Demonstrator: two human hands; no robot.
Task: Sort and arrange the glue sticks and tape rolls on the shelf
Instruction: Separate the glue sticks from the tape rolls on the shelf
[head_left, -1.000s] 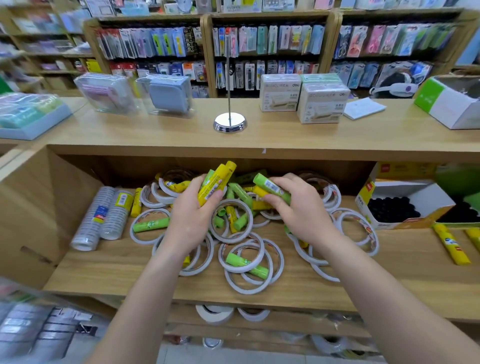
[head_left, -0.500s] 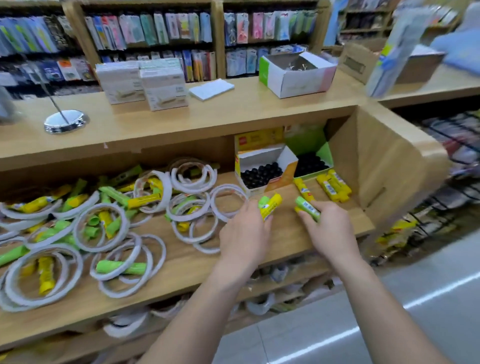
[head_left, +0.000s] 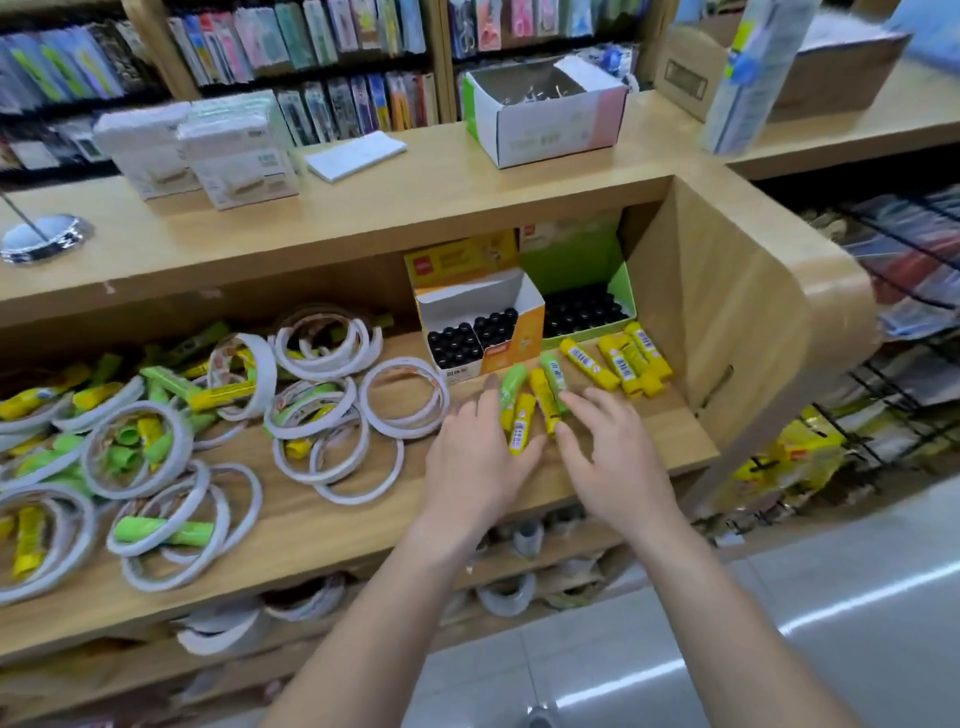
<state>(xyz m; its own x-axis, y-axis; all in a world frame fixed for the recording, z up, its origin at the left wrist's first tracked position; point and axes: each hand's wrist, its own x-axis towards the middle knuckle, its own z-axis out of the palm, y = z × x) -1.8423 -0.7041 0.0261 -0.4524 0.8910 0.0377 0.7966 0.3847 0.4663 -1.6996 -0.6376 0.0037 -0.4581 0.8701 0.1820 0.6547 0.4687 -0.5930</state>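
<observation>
Head view: your left hand (head_left: 475, 460) and right hand (head_left: 610, 457) are both open with relaxed fingers and hold nothing. They flank four glue sticks (head_left: 544, 399) lying flat on the shelf (head_left: 652, 434), long axes running front to back. There is bare wood to their right before the side wall (head_left: 691, 312). Tape rolls (head_left: 366, 402) crowd the left.

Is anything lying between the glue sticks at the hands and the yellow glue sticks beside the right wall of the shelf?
Nothing visible blocks it. Between the loose glue sticks and the yellow group lies only bare shelf wood. The boxes stand behind, the tape rolls to the left.
</observation>
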